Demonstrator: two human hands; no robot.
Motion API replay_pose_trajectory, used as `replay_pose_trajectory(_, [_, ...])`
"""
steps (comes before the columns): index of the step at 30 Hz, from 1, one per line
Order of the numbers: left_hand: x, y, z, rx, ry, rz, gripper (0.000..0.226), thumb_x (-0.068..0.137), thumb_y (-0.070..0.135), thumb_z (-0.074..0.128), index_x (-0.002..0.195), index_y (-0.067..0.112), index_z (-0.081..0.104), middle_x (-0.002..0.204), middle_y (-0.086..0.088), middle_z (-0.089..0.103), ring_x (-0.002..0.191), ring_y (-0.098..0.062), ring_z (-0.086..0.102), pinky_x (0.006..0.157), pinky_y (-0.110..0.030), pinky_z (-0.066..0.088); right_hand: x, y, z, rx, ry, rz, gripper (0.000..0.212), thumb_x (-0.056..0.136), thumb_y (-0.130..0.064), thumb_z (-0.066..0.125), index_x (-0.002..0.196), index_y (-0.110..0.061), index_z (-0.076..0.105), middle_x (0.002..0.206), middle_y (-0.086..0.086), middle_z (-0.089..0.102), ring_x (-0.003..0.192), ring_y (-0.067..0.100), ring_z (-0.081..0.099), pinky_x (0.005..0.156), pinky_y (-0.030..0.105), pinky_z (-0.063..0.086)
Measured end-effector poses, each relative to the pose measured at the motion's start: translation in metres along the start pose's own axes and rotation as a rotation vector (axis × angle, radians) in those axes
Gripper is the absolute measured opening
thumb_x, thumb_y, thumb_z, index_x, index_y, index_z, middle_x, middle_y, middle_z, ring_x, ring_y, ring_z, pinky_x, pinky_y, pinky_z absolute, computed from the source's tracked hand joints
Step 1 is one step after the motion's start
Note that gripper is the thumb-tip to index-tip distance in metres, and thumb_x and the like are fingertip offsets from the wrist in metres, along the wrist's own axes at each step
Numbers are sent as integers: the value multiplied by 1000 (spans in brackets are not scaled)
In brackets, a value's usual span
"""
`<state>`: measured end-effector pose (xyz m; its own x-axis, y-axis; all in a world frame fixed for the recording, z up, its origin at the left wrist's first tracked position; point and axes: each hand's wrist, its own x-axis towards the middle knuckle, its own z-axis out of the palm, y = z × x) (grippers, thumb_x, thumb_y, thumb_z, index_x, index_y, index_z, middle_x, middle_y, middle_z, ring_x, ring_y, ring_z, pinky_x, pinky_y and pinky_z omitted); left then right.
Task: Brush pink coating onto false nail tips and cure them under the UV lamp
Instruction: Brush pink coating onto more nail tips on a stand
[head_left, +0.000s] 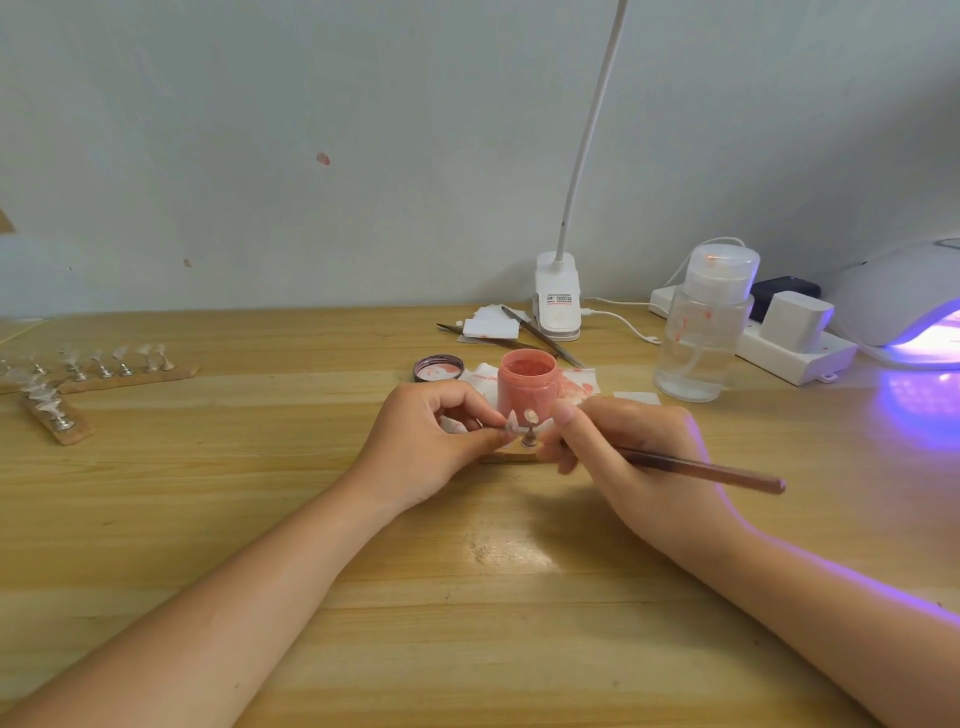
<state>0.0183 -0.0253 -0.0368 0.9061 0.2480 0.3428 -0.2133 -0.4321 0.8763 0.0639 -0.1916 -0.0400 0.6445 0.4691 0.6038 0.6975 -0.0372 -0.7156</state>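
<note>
Your left hand (431, 441) pinches a nail tip (511, 422) over the table (467, 623). Your right hand (628, 457) grips the brush (706, 472), just before the pink jar (527, 387).

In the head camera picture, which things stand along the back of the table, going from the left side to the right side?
Strips of nail tips on stands → jar lid → pink jar → clip lamp base → clear pump bottle → white power strip → UV lamp.
</note>
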Motion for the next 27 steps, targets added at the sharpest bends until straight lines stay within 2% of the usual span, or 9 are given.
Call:
replay_pose_trajectory(2, [0,0,0,1,1,-3,20,67,6,78,59,18,63,60,0,58,49,3,46,50,-6,34,-2,0,0,76,6,23,41,87,-39,49,64,-11,69,56,-3,65,49,7,59,51,20,48])
replay_pose_trajectory(4, [0,-1,0,5,3,-3,21,67,7,78,59,19,63,60,-1,57,51,3,46,51,-7,34,-1,1,0,72,36,-8,39,89,-33,46,68,-10,70,60,-5,66,54,6,61,55,15,47])
replay_pose_trajectory(6, [1,-1,0,13,-1,0,20,67,7,78,60,19,64,61,-2,58,53,1,46,52,-8,34,1,2,0,24,30,-33,37,92,-30,46,73,-9,70,65,-10,65,62,5,63,60,17,49])
replay_pose_trajectory(9, [1,-1,0,11,-13,-3,19,67,6,78,61,17,64,64,-4,59,55,0,47,52,-8,35,-1,1,0,72,0,34,42,89,-40,47,67,-12,70,60,-1,66,56,9,62,57,23,51])
replay_pose_trajectory(13, [1,-2,0,5,-5,1,20,67,7,78,59,19,64,60,-1,57,53,1,45,51,-8,34,1,2,0,36,38,-20,37,92,-33,44,71,-15,69,62,-9,64,60,5,61,59,15,45])
replay_pose_trajectory(17, [1,-3,0,-1,-12,1,20,67,6,78,59,19,64,58,2,56,52,2,44,50,-8,34,-1,0,0,83,-2,49,44,89,-42,46,68,-13,70,58,-2,66,53,9,61,55,22,50])
replay_pose_trajectory(20, [2,-4,0,0,1,0,21,66,6,78,59,20,64,57,2,55,51,1,43,49,-8,33,0,0,0,36,29,-19,39,91,-32,44,69,-12,69,63,-10,64,59,4,61,59,15,47])
replay_pose_trajectory(24, [2,-5,0,9,-1,-4,21,66,4,78,60,19,65,58,1,55,51,1,43,50,-8,33,-1,1,0,63,-27,38,43,90,-40,46,69,-10,71,61,-6,66,57,6,61,58,19,49])
replay_pose_trajectory(27, [2,-5,-1,6,-1,-5,20,66,5,78,59,19,65,57,2,55,51,1,43,50,-8,33,-1,1,0,40,13,-11,37,91,-34,44,68,-17,68,59,-9,63,57,5,60,58,19,48])
